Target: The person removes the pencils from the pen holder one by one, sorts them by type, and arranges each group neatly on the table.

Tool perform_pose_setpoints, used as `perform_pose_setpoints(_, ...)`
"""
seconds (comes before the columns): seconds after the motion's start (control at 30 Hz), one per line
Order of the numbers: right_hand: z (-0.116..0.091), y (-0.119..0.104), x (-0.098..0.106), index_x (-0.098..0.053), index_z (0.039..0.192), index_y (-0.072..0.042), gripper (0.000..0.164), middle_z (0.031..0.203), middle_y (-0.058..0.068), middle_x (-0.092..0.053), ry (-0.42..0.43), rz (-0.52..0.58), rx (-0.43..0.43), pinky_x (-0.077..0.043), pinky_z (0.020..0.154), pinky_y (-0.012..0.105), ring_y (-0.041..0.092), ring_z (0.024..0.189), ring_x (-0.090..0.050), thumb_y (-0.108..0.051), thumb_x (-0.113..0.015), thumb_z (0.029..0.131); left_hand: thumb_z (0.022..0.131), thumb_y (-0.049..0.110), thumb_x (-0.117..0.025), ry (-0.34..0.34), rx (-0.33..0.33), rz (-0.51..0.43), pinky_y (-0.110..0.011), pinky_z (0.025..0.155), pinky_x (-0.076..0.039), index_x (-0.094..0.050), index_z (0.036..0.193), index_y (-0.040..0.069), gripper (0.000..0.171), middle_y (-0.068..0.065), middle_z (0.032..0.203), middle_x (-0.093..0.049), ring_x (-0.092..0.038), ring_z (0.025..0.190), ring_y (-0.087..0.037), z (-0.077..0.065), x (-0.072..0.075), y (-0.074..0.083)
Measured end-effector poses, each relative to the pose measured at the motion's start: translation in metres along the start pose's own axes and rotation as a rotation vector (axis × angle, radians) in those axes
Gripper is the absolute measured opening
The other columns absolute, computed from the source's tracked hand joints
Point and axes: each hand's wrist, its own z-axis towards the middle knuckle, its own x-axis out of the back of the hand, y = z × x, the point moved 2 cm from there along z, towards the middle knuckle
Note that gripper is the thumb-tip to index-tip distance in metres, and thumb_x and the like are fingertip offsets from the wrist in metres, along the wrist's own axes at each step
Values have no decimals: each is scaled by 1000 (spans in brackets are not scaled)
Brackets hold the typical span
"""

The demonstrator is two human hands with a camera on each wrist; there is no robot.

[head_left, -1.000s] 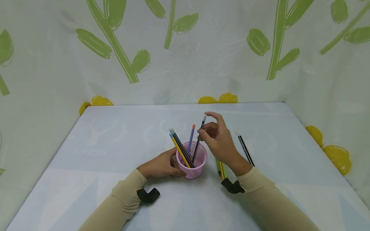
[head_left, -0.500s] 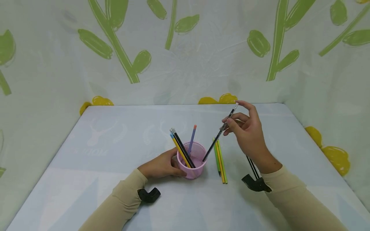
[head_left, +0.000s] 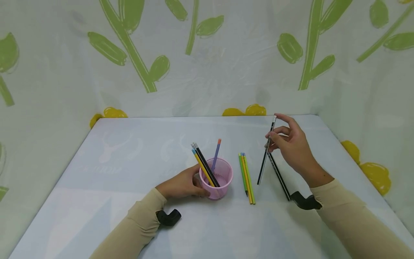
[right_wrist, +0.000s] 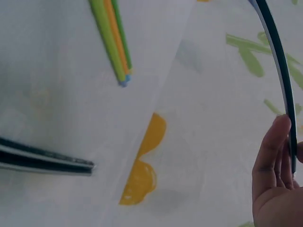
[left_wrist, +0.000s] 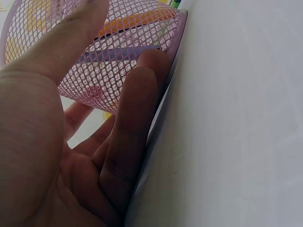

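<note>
My left hand (head_left: 182, 186) rests on the table (head_left: 129, 223) with the forearm stretched out from the near edge, and its fingers and thumb curl round the left wall of the cup (head_left: 217, 182). In the left wrist view my thumb lies along the pink mesh and a finger (left_wrist: 135, 127) presses the cup's base where it meets the table. The cup stands upright and holds 4 pencils: a yellow one and 2 dark ones leaning left, and a purple pencil (head_left: 216, 154) with an orange end leaning slightly right.

My right hand (head_left: 292, 145) is raised above the table, right of the cup and well apart from it, with the wrist bent back and the forearm running down to the near right corner. Thumb and first fingers pinch a black pencil (head_left: 266, 153) near its upper end; the other fingers are loosely bent. That pencil hangs almost upright, its top tilted slightly right and its lower tip close over the table, though I cannot tell if it touches. In the right wrist view only my fingertips (right_wrist: 274, 142) show against its dark shaft.

Between the cup and the held pencil lies a bundle (head_left: 247, 177) of 3 green and orange pencils, side by side on the table. Right of the held pencil a second black pencil (head_left: 277, 175) lies flat, running under my right wrist.
</note>
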Motion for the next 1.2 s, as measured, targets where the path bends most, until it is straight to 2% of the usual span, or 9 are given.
perform_pose_setpoints(0.2,0,28,12,-24,156,-12,58,105,14,-62,-105,-179,-147,-59,68,31,21,73,-69,-15,-51,104,80,22,-84,-1,-2,0,-33,73,-58,-32,153,28,90,-5,98,-70,-70,81,-19,1,0,-2)
perform_pose_setpoints(0.37,2,47,25,-22,157,-11,59,112,27,-59,-188,-211,-248,-59,69,33,25,78,-68,-14,-50,105,80,23,-84,0,0,-2,-33,73,-58,-32,153,29,90,-5,100,-70,-70,81,-19,1,0,-1)
perform_pose_setpoints(0.6,2,73,40,-20,158,-8,61,115,28,-60,-273,-258,-357,-59,70,32,21,82,-66,-12,-49,104,80,22,-84,-3,-7,0,-33,73,-58,-31,153,29,90,-4,100,-71,-70,80,-20,1,-1,1)
perform_pose_setpoints(0.87,3,90,38,-21,158,-8,59,116,26,-59,-314,-313,-375,-57,67,33,21,81,-61,-11,-48,105,80,22,-84,-6,-3,1,-33,73,-58,-31,153,29,90,-4,99,-71,-70,80,-20,1,-1,1)
perform_pose_setpoints(1.2,10,104,35,-29,154,-4,56,119,27,-55,-344,-432,-381,-56,68,32,21,79,-63,-10,-50,102,79,23,-85,6,11,3,-33,74,-58,-31,153,27,92,-5,103,-69,-70,81,-20,1,-1,0)
